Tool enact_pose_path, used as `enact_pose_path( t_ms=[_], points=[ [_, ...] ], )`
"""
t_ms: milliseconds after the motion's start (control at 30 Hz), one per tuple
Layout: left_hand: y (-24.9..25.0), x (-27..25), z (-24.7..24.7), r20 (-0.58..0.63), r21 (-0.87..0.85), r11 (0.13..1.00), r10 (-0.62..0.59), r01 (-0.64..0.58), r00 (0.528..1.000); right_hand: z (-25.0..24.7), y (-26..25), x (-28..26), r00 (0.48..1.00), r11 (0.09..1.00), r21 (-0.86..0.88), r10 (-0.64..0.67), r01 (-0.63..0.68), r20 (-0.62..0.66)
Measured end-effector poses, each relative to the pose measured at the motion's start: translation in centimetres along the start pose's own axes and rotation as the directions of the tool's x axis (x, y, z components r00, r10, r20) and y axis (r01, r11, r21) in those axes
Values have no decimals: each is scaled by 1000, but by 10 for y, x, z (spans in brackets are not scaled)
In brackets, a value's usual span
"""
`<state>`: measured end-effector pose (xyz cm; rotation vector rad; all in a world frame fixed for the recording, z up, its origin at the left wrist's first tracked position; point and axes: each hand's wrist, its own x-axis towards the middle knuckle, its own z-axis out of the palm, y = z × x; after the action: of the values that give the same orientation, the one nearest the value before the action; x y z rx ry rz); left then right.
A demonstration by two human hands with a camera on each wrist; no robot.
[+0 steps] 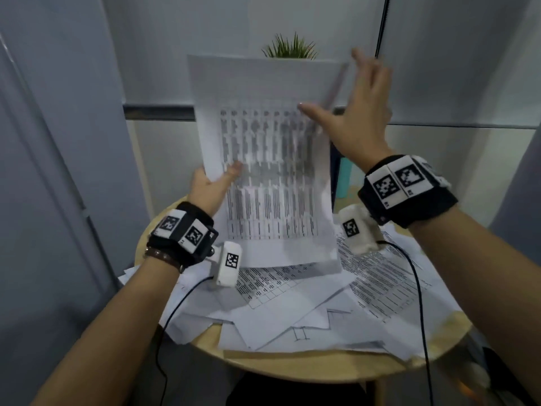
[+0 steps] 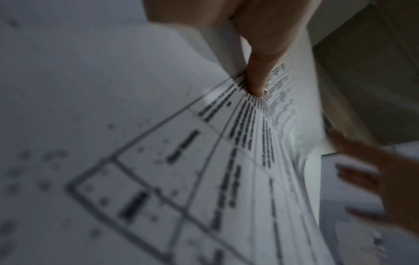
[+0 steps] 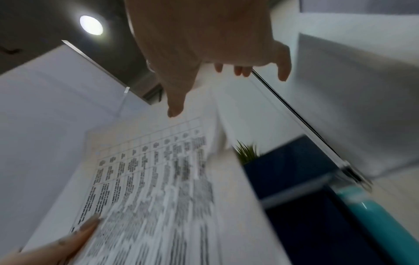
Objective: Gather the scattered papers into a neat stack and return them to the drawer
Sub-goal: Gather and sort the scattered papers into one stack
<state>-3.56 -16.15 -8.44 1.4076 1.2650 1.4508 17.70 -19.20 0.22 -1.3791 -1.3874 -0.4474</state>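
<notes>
Fingers of left hand [image 1: 209, 183] pinch held sheaf of papers [image 1: 263, 159] upright at its left edge; right hand [image 1: 363, 112] spread, grasping nothing, at the right edge. Below both, loose papers [image 1: 292, 312] cover the round counter [image 1: 307, 367]. Left wrist: thumb [image 2: 258, 71] presses the printed table. Right wrist: right fingers [image 3: 283, 71] splayed above the sheaf. Gathering step; next, probably square edges, collect the rest. No drawer visible.

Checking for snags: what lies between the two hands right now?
Only the held sheets, head view: the left hand pinches their left edge; the open right hand is at their right edge.
</notes>
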Motion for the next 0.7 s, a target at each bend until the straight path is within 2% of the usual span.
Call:
enact_pose_path(
  t_ms=[67,133,167,233,267,367,433,467,600,633,700],
  points=[
    [2,10,-15,-87,10,1000,10,-9,996,5,16,-10,989,981,133,138,-144,51],
    [-3,21,-34,-170,28,1000,-3,8,985,14,28,-22,954,929,258,214,-265,210],
    [-5,24,-45,-192,40,999,-19,27,981,18,31,-30,918,902,279,235,-328,318],
    [-12,28,-64,-227,95,993,-53,76,972,31,39,-47,794,879,198,270,-434,545],
    [-17,28,-72,-243,121,987,-70,102,968,38,44,-55,719,891,108,278,-440,637],
    [-30,22,-88,-254,198,962,-133,186,958,63,50,-73,512,948,-157,285,-278,810],
    [-37,16,-95,-251,252,940,-166,230,954,77,45,-81,369,950,-277,311,-143,876],
    [-39,13,-98,-247,277,926,-190,257,950,83,42,-84,323,945,-314,325,-89,889],
    [-54,11,-111,-243,342,873,-276,348,930,94,39,-88,245,900,-435,429,-32,869],
    [-57,10,-112,-244,374,850,-296,371,923,93,40,-89,250,884,-464,462,-54,851],
    [-64,10,-115,-242,415,814,-332,406,912,90,46,-87,311,869,-488,488,-85,815]
  ],
)
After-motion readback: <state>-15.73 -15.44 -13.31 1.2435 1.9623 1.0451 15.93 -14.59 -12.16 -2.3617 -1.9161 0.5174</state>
